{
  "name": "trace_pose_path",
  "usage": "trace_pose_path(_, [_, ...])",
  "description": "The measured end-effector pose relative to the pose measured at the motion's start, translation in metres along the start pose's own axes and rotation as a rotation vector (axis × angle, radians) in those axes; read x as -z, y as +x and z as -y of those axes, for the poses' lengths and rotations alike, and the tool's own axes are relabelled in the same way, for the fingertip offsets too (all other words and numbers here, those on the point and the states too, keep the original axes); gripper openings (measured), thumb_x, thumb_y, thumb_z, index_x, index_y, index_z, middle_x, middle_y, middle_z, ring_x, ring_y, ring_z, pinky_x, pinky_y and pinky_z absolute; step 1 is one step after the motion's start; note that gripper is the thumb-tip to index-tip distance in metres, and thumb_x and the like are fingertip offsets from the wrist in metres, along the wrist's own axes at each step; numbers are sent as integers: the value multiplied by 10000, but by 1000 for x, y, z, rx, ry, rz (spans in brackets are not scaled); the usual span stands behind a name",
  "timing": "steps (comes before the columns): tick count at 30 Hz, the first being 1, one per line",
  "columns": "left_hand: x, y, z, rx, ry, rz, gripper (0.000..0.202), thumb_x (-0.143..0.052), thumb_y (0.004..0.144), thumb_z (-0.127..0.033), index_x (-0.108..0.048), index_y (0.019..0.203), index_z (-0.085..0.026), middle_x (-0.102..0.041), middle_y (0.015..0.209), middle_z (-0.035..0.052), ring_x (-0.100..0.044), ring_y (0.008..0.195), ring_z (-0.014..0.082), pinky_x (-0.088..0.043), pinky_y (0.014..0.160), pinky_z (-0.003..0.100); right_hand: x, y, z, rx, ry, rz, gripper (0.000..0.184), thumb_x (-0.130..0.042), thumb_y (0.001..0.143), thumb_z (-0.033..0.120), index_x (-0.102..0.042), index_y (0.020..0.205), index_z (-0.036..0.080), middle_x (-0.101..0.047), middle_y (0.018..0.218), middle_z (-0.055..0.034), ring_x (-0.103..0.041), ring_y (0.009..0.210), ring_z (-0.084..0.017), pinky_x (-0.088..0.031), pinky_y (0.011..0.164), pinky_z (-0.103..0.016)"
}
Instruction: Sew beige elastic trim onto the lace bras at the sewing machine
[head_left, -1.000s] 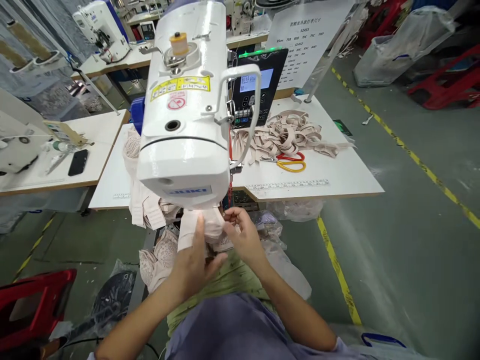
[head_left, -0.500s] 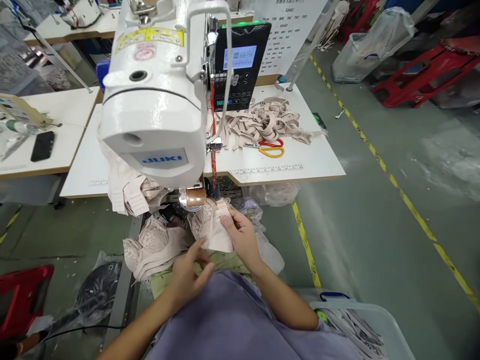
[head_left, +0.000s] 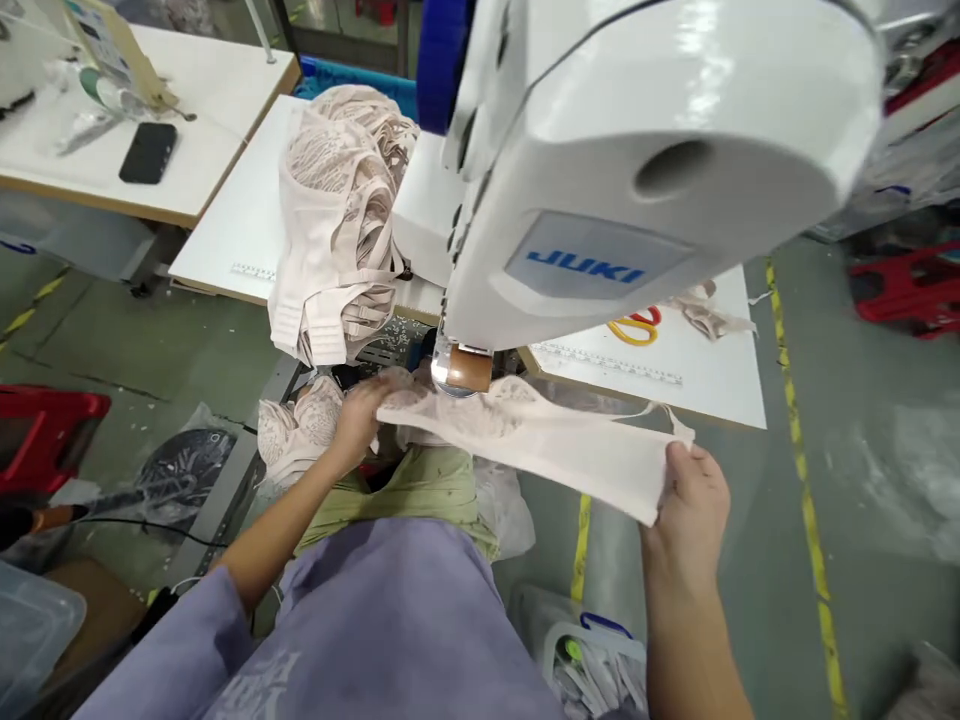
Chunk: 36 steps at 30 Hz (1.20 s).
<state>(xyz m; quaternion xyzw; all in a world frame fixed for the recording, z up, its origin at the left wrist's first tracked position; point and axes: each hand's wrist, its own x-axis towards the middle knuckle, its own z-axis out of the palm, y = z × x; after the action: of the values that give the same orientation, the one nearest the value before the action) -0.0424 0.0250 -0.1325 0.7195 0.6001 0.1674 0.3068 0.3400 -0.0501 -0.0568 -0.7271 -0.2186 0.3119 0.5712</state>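
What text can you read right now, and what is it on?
"JUKI": blue letters on the grey plate of the white sewing machine head.
Ruler markings along the white table's front edge: too small to read.
Pale print on the purple garment: blurred, unreadable.

The beige garment [head_left: 555, 445] is soft matt cloth, plain and smooth at the fingers of the right hand [head_left: 694, 500] and lacy toward those of the left hand [head_left: 358, 420]. Above both sets of fingers, the sewing machine head [head_left: 637, 150] is glossy white enamel. Just beyond the left fingertips is a shiny coppery metal piece [head_left: 466, 368].
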Motion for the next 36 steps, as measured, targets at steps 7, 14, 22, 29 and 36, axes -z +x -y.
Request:
trace_pose_path(7, [-12, -13, -4, -1, 34, 17, 397, -571, 842, -114, -631, 1231, -170, -594, 1393, 108, -499, 1333, 254, -403, 1124, 411, -17, 60, -92, 122, -517, 166, 433, -807, 504, 538, -499, 630, 260, -479, 600, 0, -547, 680, -250, -420, 644, -431])
trace_pose_path(14, [74, -91, 87, 706, 242, -250, 268, -485, 990, -336, -610, 1016, -100, -666, 958, 101, -636, 892, 209, -502, 831, 389, -96, -17, -124, 268, -485, 683, 304, -662, 781, 490, -640, 962, 247, -645, 969, -157, -644, 911, -325, -490, 778, -520])
trace_pose_path(22, [87, -111, 32, 579, 187, -187, 360, -377, 975, -306, -537, 682, -172, -552, 629, 7, -527, 661, 146, -345, 608, 250, -210, -116, -76, 532, -331, 1282, 318, -720, 793, 455, -685, 1050, 271, -698, 973, -63, -651, 940, -259, -518, 883, -422])
trace_pose_path(29, [44, -39, -50, 221, -605, 120, 368, -575, 836, -539, -576, 676, -208, -521, 610, 2, -499, 645, 190, -434, 625, 311, -163, -94, 28, 675, -444, 1652, 466, -532, 952, 499, -555, 618, 175, -513, 575, 37, -447, 551, -86, -337, 556, -218])
trace_pose_path(36, [-16, 0, -98, 182, -885, 568, 500, -644, 751, -648, -558, 654, -165, -472, 557, -18, -451, 538, 130, -423, 565, 274, -75, -43, 97, 338, -573, 1778, 309, -665, 862, 453, -591, 710, 194, -514, 577, 71, -487, 542, -77, -378, 524, -194])
